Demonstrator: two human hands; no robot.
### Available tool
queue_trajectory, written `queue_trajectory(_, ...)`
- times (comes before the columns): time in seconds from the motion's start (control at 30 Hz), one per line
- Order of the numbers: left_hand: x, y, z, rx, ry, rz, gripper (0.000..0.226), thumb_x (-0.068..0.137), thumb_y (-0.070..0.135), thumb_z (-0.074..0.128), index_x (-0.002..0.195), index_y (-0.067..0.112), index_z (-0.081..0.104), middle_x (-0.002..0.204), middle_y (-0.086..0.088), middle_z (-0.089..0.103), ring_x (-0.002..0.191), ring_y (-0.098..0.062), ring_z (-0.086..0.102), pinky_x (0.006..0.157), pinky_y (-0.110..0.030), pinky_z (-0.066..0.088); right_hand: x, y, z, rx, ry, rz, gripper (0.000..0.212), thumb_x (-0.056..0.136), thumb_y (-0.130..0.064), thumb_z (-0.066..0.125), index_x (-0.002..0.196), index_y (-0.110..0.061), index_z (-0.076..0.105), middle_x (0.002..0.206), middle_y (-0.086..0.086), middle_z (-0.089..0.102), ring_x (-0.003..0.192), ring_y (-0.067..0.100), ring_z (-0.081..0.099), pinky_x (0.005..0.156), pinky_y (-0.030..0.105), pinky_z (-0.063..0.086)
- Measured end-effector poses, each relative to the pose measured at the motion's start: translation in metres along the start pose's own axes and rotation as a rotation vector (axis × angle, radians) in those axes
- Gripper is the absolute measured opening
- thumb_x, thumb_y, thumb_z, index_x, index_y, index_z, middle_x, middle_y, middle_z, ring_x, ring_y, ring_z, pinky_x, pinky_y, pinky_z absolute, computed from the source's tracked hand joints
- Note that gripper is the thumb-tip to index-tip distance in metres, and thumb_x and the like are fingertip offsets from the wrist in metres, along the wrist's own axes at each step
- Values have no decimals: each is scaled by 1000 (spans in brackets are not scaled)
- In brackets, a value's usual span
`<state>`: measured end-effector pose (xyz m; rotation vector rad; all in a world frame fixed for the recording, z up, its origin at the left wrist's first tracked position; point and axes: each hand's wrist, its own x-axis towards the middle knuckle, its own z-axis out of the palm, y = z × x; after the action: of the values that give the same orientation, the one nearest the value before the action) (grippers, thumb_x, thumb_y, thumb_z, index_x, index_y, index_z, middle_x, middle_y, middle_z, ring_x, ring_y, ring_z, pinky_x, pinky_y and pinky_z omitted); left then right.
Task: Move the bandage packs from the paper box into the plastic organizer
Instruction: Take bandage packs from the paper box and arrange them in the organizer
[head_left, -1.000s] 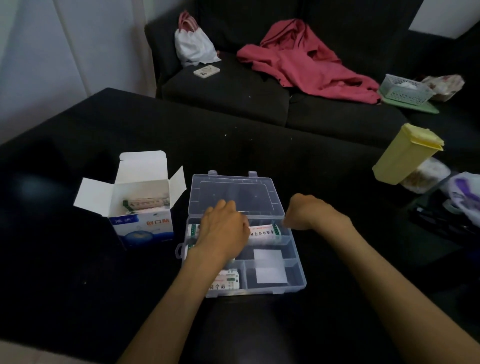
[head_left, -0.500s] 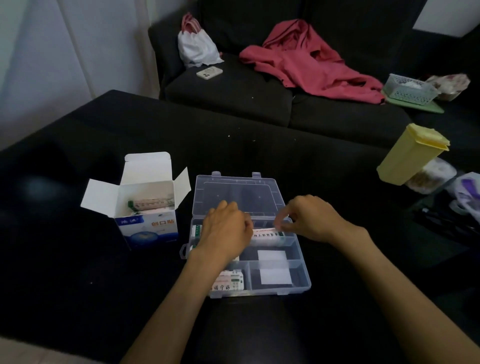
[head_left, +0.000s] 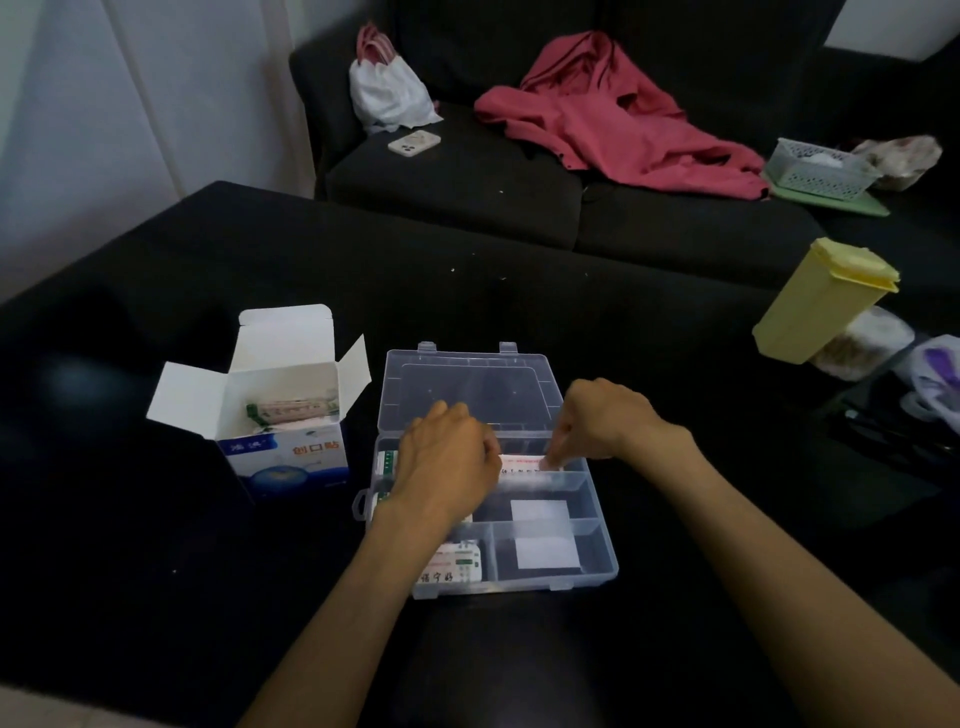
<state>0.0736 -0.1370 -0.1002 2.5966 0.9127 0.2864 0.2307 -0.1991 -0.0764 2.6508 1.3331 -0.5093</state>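
Fingers (head_left: 553, 460) on bandage pack (head_left: 522, 466)

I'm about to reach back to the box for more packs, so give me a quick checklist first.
1. Organizer lid open: ok.
2. Box flaps open, packs left inside: ok.
3. Pack flat in the back compartment: cannot tell, both hands cover its ends.
4. Left hand free to leave: cannot tell, curled on the pack.
5. Right hand free: not ok, it pinches the pack's end.
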Motion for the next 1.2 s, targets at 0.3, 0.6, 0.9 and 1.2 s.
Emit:
queue_trajectory(0.3,1,-2,2,18,-9,17,23,97,29,50,109,26,69,108,1,56,106,-16,47,92,-31,43,-15,-2,-7,-47,70,120,32,78,-40,73,82,-18,50,81,0,57,77,14,58,69,26,48)
queue_trajectory(0.6,0,-6,-3,-59,-31,26,23,97,31,49,110,28,68,98,5,54,99,-13,49,83,-27,45,-18,-3,-2,9,12,150,29,80,-37,71,87,-16,51,79,-1,55,72,12,56,66,24,47)
queue_trajectory(0.9,-53,-33,-84,-424,665,-199,22,95,32,47,108,26,64,98,8,63,85,-5,57,70,-20,40,-56,-39,-15,633,312,30,9,87,-38,63,86,-30,67,88,-7,64,80,7,61,74,29,53)
queue_trajectory(1.2,-75,-118,-92,-318,592,-525,51,94,22,55,143,25,41,146,-4,41,130,-26,42,104,-44,37,-59,-154,-11,810,579,-284,39,93,-42,52,131,-36,51,131,-4,45,118,10,45,92,25,42)
